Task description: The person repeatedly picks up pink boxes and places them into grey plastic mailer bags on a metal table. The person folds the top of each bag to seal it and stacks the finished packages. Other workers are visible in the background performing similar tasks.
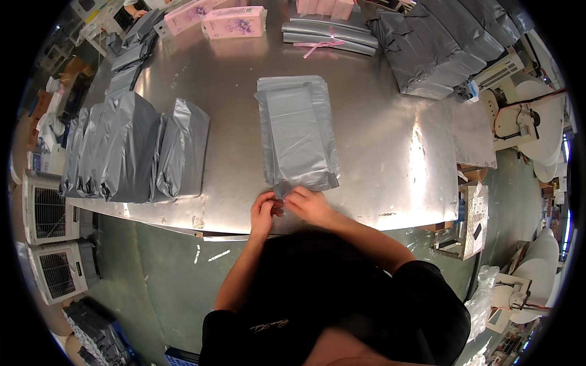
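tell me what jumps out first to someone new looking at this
The shiny metal table fills most of the view, with a flat stack of grey plastic mailing bags lying in its middle. At the near edge the left hand and right hand meet at the bottom end of that stack. Filled grey bags stand in a row on the left, and pink boxes lie at the far side.

Small dark object (pixel 278 208) pinched between both hands: too small and blurred to identify. Left hand (pixel 262 213) fingers partly hide it. Near edge of grey mailer stack (pixel 297 137) covered by right hand (pixel 310 204). Pink boxes (pixel 323 6) at far bench edge cut off by frame top.
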Action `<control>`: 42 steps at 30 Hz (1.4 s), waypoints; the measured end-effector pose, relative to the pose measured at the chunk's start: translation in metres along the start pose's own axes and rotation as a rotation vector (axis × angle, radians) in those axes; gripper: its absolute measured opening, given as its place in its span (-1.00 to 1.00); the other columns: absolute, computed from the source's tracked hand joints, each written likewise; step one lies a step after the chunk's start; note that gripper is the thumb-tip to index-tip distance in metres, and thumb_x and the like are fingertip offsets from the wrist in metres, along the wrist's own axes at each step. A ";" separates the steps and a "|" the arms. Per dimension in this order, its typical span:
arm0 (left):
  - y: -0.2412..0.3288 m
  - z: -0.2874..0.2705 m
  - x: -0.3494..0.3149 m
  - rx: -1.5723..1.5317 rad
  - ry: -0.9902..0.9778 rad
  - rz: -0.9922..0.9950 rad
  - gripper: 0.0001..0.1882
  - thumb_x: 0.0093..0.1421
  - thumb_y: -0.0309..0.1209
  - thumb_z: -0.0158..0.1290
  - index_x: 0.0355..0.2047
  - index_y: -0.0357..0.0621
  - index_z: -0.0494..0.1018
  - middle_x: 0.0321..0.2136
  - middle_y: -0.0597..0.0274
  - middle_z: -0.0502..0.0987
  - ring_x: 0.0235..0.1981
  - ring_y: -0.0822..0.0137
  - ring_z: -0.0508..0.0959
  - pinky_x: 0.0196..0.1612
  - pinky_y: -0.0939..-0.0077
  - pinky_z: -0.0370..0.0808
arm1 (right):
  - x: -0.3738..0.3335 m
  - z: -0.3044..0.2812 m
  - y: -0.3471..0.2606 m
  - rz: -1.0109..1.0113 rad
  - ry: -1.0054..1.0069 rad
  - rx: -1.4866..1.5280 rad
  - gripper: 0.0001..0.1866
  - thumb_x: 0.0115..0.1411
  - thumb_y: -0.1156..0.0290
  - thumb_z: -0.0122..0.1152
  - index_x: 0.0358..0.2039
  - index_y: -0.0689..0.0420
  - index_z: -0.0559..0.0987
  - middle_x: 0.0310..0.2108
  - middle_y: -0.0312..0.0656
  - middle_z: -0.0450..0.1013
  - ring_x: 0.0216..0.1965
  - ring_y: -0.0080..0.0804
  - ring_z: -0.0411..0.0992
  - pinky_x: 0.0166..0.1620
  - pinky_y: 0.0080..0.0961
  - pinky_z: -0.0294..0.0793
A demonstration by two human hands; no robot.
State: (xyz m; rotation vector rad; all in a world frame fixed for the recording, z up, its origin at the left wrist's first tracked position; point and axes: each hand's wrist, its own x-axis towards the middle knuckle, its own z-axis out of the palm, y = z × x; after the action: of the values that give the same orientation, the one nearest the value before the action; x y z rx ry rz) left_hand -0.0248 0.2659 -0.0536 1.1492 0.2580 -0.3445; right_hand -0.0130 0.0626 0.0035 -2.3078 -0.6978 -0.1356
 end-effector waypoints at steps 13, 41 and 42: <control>0.108 0.008 0.008 1.596 -0.272 1.208 -0.61 0.16 -0.47 0.08 0.02 -0.01 0.55 0.21 0.23 0.45 0.18 0.14 0.46 0.20 0.13 0.45 | -0.117 -0.231 0.019 0.393 -0.433 -0.374 -0.50 0.18 0.41 0.26 0.18 -0.01 0.54 0.02 -0.16 0.52 -0.07 -0.23 0.54 -0.02 -0.31 0.55; 0.051 0.015 0.108 0.347 0.039 0.076 -0.77 0.39 -0.31 0.16 -0.10 -0.24 0.55 -0.43 0.43 0.52 -0.46 0.59 0.39 -0.33 0.63 0.45 | 0.035 -0.070 0.110 1.025 0.222 0.951 -0.80 0.29 0.25 0.36 -0.29 0.08 0.56 -0.33 -0.34 0.48 -0.47 -0.63 0.38 -0.45 -0.51 0.63; 0.054 0.012 0.110 0.359 0.024 0.030 -0.72 0.38 -0.31 0.16 -0.02 -0.24 0.52 -0.37 0.38 0.53 -0.45 0.56 0.41 -0.30 0.62 0.49 | 0.044 -0.071 0.105 1.047 0.176 0.911 -0.75 0.28 0.23 0.38 -0.18 0.10 0.56 -0.33 -0.36 0.47 -0.49 -0.64 0.35 -0.47 -0.52 0.60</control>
State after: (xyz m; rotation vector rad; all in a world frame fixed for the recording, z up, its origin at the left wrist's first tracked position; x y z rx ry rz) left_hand 0.0976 0.2602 -0.0444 1.5096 0.2036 -0.3595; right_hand 0.0865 -0.0286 0.0052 -1.4746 0.5146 0.3839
